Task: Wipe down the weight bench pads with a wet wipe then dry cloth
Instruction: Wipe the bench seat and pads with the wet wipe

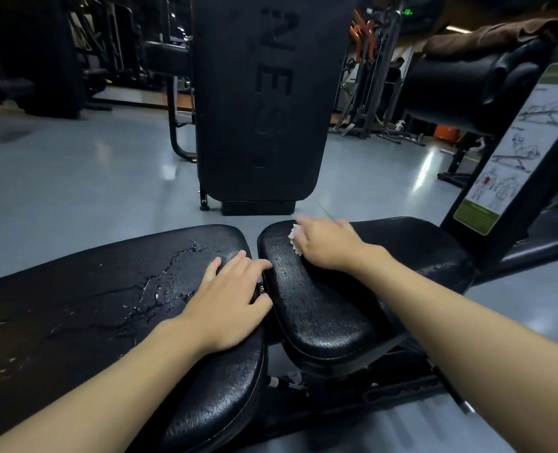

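Note:
A black weight bench lies across the view. Its long back pad on the left is cracked and shows wet streaks. The shorter seat pad sits to the right across a narrow gap. My left hand rests flat on the right end of the back pad, fingers straight and reaching to the gap. My right hand presses a crumpled white wet wipe onto the far end of the seat pad; only the wipe's edge shows beneath the fingers.
Another bench's upright black pad stands just beyond. A machine with an exercise chart rises at right, with a brown cloth draped on its top pad. Glossy grey floor surrounds the bench; gym racks fill the background.

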A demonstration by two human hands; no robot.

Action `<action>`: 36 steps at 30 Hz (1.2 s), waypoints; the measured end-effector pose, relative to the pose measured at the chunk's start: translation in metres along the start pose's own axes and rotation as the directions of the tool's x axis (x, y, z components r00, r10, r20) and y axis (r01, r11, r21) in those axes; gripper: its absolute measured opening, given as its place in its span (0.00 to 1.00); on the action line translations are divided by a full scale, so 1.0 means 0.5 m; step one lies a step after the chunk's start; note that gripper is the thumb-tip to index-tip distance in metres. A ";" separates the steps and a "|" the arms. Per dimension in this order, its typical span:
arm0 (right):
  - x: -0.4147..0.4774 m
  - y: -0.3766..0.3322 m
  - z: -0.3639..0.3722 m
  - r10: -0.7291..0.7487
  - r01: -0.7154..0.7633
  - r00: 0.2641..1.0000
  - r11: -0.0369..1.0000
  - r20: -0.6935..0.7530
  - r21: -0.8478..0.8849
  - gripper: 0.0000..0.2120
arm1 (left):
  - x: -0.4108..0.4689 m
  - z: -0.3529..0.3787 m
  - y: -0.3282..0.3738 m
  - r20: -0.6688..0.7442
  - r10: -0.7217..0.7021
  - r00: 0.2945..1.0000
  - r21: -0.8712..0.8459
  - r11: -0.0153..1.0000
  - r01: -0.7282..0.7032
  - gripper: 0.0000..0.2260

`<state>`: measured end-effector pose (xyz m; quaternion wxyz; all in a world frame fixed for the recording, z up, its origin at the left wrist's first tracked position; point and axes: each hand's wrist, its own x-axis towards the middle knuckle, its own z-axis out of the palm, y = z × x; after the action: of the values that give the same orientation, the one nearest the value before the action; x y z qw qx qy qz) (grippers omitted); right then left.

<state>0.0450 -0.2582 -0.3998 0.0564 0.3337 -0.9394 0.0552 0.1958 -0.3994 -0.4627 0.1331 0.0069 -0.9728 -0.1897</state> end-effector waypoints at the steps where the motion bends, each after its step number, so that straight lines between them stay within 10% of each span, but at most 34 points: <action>1: 0.008 -0.001 0.008 -0.019 0.026 0.998 0.993 0.059 -0.112 0.15 | 0.000 -0.001 0.000 -0.003 0.003 1.000 0.003 1.000 -0.003 0.22; 12: 0.101 -0.048 0.043 -0.138 0.155 0.947 0.987 0.289 -0.035 0.11 | 0.000 -0.004 0.001 0.011 -0.008 1.000 0.034 0.999 0.008 0.26; 36: -0.029 0.293 -0.078 0.392 -0.364 0.916 0.902 0.086 -0.230 0.28 | -0.009 -0.013 0.006 0.003 0.001 1.000 -0.004 1.000 -0.001 0.21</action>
<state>-0.0340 -0.1307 -0.3733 0.0181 0.1399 -0.9884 -0.0559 0.2020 -0.3986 -0.4570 0.1318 0.0057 -0.9725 -0.1917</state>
